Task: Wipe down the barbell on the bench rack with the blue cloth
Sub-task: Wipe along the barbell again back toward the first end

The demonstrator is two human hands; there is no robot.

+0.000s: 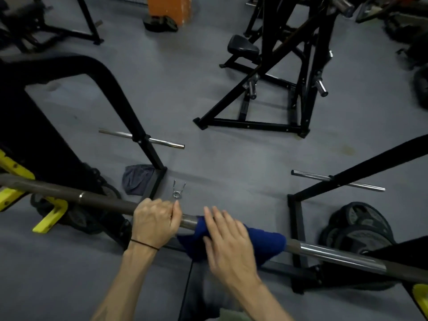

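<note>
The barbell (335,253) runs from the left edge down to the right, resting on yellow rack hooks (49,218) at the left. A blue cloth (266,246) is draped over the bar near its middle. My left hand (155,221) grips the bar just left of the cloth, fingers curled round it. My right hand (228,242) lies flat on top of the cloth with its fingers straight, pressing it onto the bar. The bar under the cloth is hidden.
A spring collar clip (178,189) and a grey rag (136,179) lie on the floor beyond the bar. Black rack frames with chrome pegs (141,137) stand left and right. Weight plates (359,228) are stacked at the right. More machines (278,66) stand farther back.
</note>
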